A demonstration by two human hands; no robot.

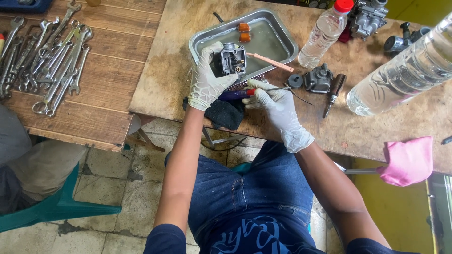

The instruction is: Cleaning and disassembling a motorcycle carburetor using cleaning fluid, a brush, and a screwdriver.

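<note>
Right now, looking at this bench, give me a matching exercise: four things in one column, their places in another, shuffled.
Things:
1. carburetor body
2. pink cloth
3. wrenches
4. orange parts

Places:
A. inside the metal tray
B. in the gloved left hand
C. spread on the plank table's far left
D. at the bench's near right edge

Pairs: 1-B, 2-D, 3-C, 4-A

Single head-worn view, looking steeply down from close above onto the worktop (155, 94) edge, lap and tiled floor (122, 188) below; facing forward across the wood, with no second view to overlap.
</note>
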